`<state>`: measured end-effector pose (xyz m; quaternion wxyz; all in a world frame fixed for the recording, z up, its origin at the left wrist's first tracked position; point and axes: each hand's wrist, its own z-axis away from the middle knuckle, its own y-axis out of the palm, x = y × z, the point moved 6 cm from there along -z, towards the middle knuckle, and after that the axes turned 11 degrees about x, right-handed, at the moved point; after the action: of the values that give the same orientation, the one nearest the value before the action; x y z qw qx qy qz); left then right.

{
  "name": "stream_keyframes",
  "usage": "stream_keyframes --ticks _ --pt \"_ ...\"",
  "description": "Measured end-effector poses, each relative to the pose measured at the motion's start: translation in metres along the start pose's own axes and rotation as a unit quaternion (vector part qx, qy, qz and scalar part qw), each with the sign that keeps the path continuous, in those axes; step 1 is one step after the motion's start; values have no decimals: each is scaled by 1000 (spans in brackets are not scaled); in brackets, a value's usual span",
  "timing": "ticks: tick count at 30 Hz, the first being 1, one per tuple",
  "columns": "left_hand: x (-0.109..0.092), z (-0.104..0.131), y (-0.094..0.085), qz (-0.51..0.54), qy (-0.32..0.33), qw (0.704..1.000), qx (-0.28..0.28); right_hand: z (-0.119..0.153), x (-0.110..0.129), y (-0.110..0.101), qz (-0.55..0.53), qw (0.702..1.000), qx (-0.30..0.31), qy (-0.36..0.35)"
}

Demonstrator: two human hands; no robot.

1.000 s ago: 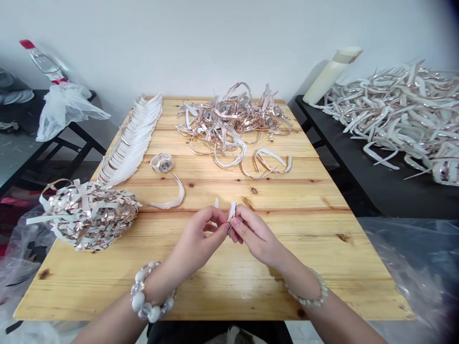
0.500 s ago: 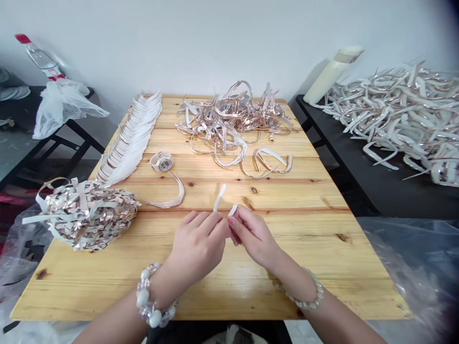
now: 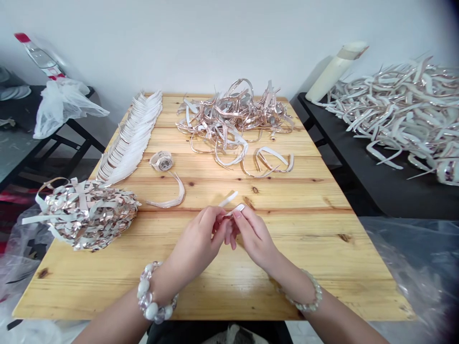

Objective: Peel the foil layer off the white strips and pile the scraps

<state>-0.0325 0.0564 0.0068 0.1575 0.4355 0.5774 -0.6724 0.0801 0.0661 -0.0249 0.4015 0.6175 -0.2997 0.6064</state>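
Observation:
Near the middle of the wooden table point(image 3: 304, 267), my left hand point(image 3: 201, 239) pinches a thin white strip point(image 3: 229, 198), whose free end sticks out above the fingers. Touching it, my right hand point(image 3: 255, 235) is closed on a white end of strip between thumb and forefinger. Whether both ends belong to one strip is hidden by the fingers. Beyond the hands lie a small curved bundle of strips point(image 3: 175, 196), a watch point(image 3: 162, 161) and a loose looped strip point(image 3: 274, 162).
A tangled pile of white and rose-gold strips point(image 3: 233, 114) lies at the back. To the left are a neat row of strips point(image 3: 131, 138) and a crinkled bundle point(image 3: 93, 215). At right, a black table point(image 3: 344, 148) bears a bigger heap point(image 3: 405, 105) and a pale roll point(image 3: 333, 71).
The left hand's fingers have rolled open from a fist into a pinch. The strip's free end has tipped to the right, and more of the white end shows at my right fingertips.

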Motion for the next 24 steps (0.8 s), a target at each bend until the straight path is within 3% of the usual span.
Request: stream_keyframes --ticks 9,24 --pt "-9 5 -2 -110 62 991 -41 1 4 5 -43 999 5 -12" --pt "-9 3 14 -163 66 984 -11 2 -5 2 37 999 -31 -3"
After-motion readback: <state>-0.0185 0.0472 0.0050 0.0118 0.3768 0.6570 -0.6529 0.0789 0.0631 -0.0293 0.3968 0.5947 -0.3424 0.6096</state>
